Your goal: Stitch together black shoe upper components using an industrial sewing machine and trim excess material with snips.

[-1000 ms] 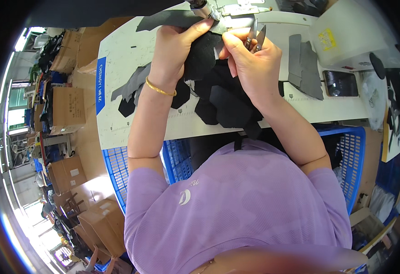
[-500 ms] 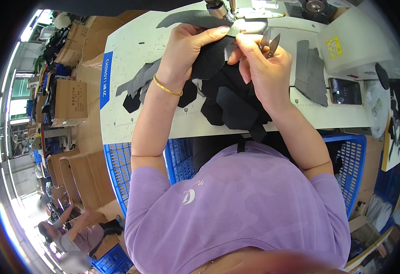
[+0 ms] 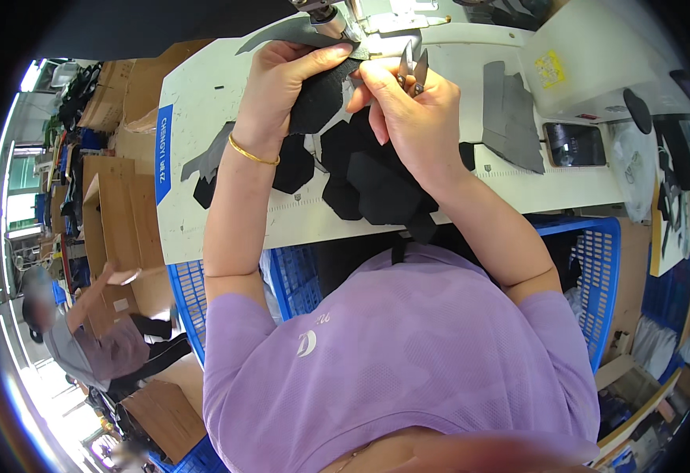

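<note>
My left hand [image 3: 276, 88] pinches a black fabric piece [image 3: 317, 102] between thumb and fingers, close to the needle area of a sewing machine [image 3: 333, 22]. A curved dark grey strip [image 3: 286, 33] lies past that hand, under the machine head. Fingers of my right hand [image 3: 424, 118] close at the same fabric edge, just right of my left thumb. Small dark thread snips [image 3: 413, 72] are tucked in the right hand, blades pointing away from me. Below the hands lies a pile of black fabric pieces [image 3: 384, 185]. The exact stitching spot is partly covered by my fingertips.
Grey fabric strips [image 3: 510, 114] and a phone [image 3: 574, 145] lie on the right of the white table [image 3: 242, 229]. More grey pieces [image 3: 207, 158] lie left. Blue plastic baskets [image 3: 593, 284] stand below the front edge. At far left, a person [image 3: 100, 339] is near cardboard boxes [image 3: 116, 229].
The whole view has shifted, so the table and hands appear further left. Both hands keep their grip at the machine. The person at far left has moved and looks more upright.
</note>
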`<state>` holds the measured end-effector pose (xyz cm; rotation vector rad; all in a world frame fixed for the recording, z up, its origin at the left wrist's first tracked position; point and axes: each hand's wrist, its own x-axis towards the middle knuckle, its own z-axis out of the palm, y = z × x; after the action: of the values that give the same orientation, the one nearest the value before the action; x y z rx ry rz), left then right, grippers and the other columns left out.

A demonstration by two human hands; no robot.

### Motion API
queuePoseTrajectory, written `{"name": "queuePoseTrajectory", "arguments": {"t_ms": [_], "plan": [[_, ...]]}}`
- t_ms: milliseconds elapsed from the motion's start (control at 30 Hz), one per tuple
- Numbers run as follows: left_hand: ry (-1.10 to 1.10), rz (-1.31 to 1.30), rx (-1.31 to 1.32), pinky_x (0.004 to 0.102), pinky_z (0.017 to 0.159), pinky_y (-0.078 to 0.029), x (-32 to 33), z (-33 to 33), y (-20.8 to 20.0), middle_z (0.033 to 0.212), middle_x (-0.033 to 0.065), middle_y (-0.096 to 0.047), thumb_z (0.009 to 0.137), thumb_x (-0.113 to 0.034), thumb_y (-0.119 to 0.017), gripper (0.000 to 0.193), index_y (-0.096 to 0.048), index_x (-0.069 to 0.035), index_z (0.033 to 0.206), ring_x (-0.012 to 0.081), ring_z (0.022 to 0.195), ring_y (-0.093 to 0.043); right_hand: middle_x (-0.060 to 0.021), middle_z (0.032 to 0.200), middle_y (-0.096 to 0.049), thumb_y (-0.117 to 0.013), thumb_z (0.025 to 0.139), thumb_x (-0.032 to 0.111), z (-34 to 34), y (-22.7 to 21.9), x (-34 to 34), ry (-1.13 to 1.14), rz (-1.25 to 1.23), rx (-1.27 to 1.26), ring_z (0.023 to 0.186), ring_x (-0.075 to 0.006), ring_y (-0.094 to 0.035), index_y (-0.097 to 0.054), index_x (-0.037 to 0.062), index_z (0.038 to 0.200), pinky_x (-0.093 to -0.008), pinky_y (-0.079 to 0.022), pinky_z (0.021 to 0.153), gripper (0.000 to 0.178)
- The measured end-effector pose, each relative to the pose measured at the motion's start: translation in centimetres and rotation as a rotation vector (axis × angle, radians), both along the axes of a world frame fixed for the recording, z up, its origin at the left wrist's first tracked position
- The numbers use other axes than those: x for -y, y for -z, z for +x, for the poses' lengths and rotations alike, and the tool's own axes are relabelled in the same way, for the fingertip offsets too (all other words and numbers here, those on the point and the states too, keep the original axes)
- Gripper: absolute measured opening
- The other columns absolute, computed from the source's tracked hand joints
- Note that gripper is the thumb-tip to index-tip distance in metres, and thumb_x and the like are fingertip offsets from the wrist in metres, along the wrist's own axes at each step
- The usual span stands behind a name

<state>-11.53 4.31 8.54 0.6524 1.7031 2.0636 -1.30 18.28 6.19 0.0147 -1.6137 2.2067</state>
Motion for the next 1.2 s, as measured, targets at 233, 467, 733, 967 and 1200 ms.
{"name": "queuePoseTrajectory", "arguments": {"t_ms": [233,467,733,967,1200], "plan": [[-0.055,0.069,-0.004,0.0240,0.069,-0.055,-1.2,-0.1,0.1,0.090,0.0115,-0.071,0.082,0.000,-0.070,0.016,-0.070,0.006,0.097,0.0137,0.076,-0.068,-0.0075,0.065,-0.065,-0.057,0.093,0.010,0.6,0.6,-0.4,-0.027,-0.023,0.008,0.043,-0.0046,-0.048,-0.068,-0.0037,0.091,-0.0199,-0.036,0.039,0.017],[-0.132,-0.021,-0.017,0.0239,0.063,-0.054,-1.2,-0.1,-0.5,0.086,0.0108,-0.071,0.082,-0.003,-0.071,0.016,-0.071,0.006,0.094,0.0128,0.069,-0.067,-0.0079,0.066,-0.065,-0.058,0.093,0.009,0.7,0.7,-0.5,-0.064,-0.012,0.030,0.044,-0.0043,-0.049,-0.068,-0.0034,0.091,-0.0194,-0.036,0.039,0.016],[-0.111,0.008,-0.014,0.0248,0.062,-0.055,-1.1,-0.8,-0.2,0.084,0.0106,-0.071,0.081,-0.002,-0.071,0.014,-0.071,0.006,0.092,0.0133,0.068,-0.067,-0.0077,0.067,-0.066,-0.058,0.093,0.010,0.8,1.0,-0.1,-0.119,-0.015,0.058,0.044,-0.0043,-0.049,-0.067,-0.0025,0.090,-0.0195,-0.037,0.040,0.015],[-0.169,-0.031,-0.060,0.0213,0.059,-0.052,-1.5,-0.7,-0.2,0.079,0.0102,-0.070,0.085,-0.004,-0.065,0.014,-0.070,0.008,0.091,0.0123,0.062,-0.066,-0.0078,0.067,-0.066,-0.059,0.095,0.011,0.9,1.6,0.4,-0.138,0.035,0.076,0.044,-0.0042,-0.049,-0.067,-0.0022,0.091,-0.0196,-0.038,0.040,0.016],[-0.162,-0.031,-0.043,0.0227,0.061,-0.054,-1.4,-0.7,-0.2,0.082,0.0102,-0.071,0.083,-0.003,-0.067,0.014,-0.070,0.006,0.093,0.0130,0.066,-0.067,-0.0078,0.070,-0.067,-0.058,0.096,0.012,1.1,1.7,0.4,-0.178,0.009,0.094,0.045,-0.0050,-0.050,-0.066,-0.0017,0.093,-0.0196,-0.038,0.041,0.016]]}}
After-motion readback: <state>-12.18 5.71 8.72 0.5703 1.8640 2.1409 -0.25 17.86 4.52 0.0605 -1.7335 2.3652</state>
